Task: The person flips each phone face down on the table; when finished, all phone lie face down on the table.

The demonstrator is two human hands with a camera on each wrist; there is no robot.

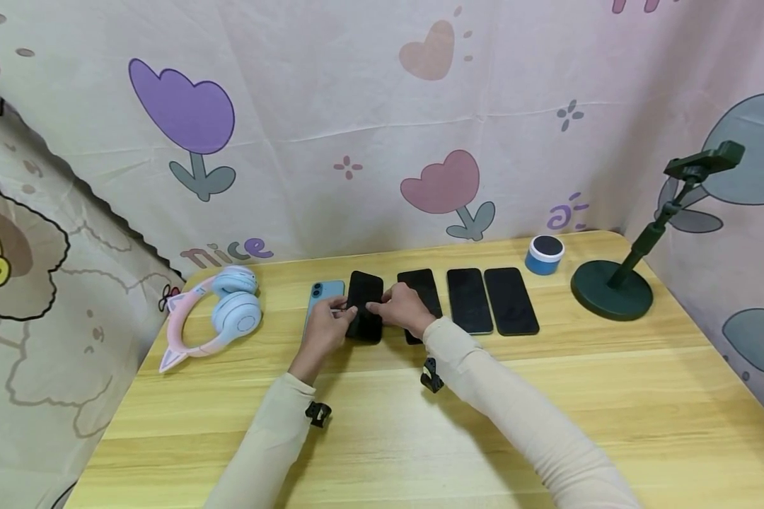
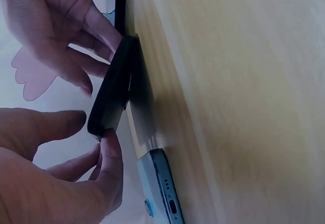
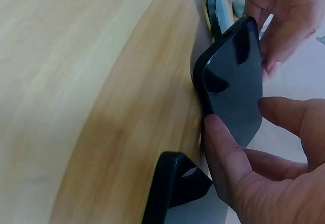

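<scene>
Several phones lie in a row on the wooden table (image 1: pixel 547 396). The second from the left, a black phone (image 1: pixel 364 311), is tilted up off the wood on one long edge. My left hand (image 1: pixel 339 316) pinches its left side and my right hand (image 1: pixel 380 307) grips its right side. In the left wrist view the black phone (image 2: pixel 112 92) stands raised between my left fingertips (image 2: pixel 109 148) and the right hand (image 2: pixel 66 36). In the right wrist view my right thumb (image 3: pixel 221 142) lies on the dark screen (image 3: pixel 236 76). A blue phone (image 1: pixel 325 293) lies just left of it.
Another black phone (image 1: pixel 423 286) lies partly under my right hand, with two more (image 1: pixel 469 300) (image 1: pixel 511 300) further right. Pink-and-blue cat-ear headphones (image 1: pixel 219 314) sit at the left. A blue-and-white round tin (image 1: pixel 544 254) and a dark phone stand (image 1: pixel 614 286) stand at the back right.
</scene>
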